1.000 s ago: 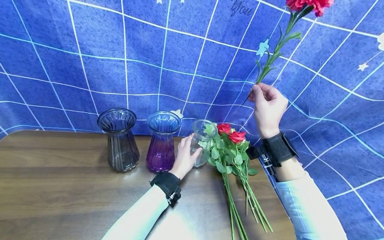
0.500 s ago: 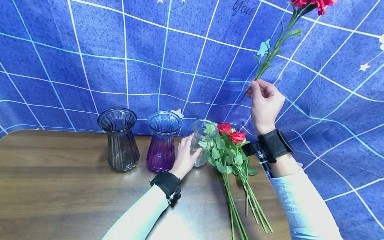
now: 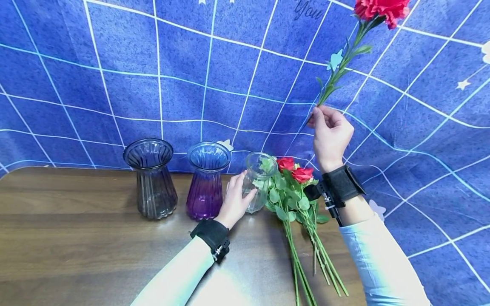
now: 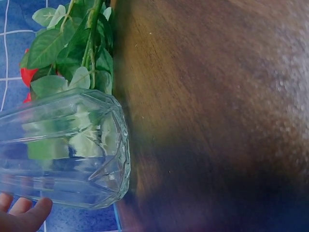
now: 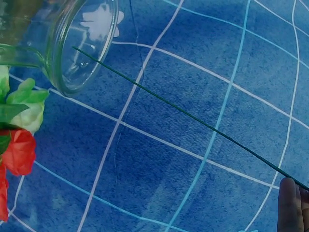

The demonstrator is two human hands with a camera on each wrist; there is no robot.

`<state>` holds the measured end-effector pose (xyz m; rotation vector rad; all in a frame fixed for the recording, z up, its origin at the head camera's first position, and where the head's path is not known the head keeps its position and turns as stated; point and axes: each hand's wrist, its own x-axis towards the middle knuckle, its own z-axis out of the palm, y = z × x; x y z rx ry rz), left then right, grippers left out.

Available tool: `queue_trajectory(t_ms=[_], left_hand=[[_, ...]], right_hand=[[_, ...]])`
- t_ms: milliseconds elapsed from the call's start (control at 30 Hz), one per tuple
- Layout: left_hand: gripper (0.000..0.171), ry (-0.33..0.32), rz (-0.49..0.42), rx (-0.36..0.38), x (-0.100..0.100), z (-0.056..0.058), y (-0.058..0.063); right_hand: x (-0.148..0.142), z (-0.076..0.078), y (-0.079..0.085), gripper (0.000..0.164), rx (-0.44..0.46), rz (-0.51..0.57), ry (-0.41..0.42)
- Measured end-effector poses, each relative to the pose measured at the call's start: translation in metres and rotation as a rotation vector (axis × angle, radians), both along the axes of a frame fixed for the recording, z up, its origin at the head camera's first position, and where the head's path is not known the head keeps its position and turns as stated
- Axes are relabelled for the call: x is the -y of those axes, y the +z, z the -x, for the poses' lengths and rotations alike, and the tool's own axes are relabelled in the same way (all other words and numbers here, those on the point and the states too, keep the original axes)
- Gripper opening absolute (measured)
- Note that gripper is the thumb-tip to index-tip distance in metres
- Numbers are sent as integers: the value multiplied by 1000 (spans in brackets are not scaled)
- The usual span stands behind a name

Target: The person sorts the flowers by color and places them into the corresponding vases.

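My left hand (image 3: 235, 202) holds a clear glass vase (image 3: 257, 199) upright on the table, its thumb across the front and its fingers at the left side. In the left wrist view, fingertips (image 4: 36, 212) lie against the glass of the vase. My right hand (image 3: 331, 131) pinches the stem of a red carnation (image 3: 383, 10) between thumb and fingers, up and to the right of the vase. The flower leans right, bloom uppermost. In the right wrist view the thin stem (image 5: 176, 107) runs toward the vase mouth, and its tip overlaps the rim opening.
Left of the clear vase stand a blue-and-purple vase (image 3: 205, 193) and a dark grey vase (image 3: 156, 191). Red roses (image 3: 302, 174) with long green stems lie on the wooden table (image 3: 95, 255), close to the clear vase's right side. A blue cloth (image 3: 183, 51) hangs behind.
My right hand has moved left, first rising a little and then sinking, bringing the carnation leftward with it. The left hand stays on the clear vase.
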<state>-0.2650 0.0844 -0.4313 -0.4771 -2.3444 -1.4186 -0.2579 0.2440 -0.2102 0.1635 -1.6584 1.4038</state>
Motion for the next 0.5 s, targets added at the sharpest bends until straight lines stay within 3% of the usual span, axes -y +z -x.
queue_trajectory(t_ms=[333, 500], left_hand=[[61, 5, 9, 8, 1, 0, 1], [61, 6, 20, -3, 1, -1, 2]], right_hand=[[3, 3, -5, 16, 26, -7, 23], [6, 4, -4, 8, 21, 5, 38]])
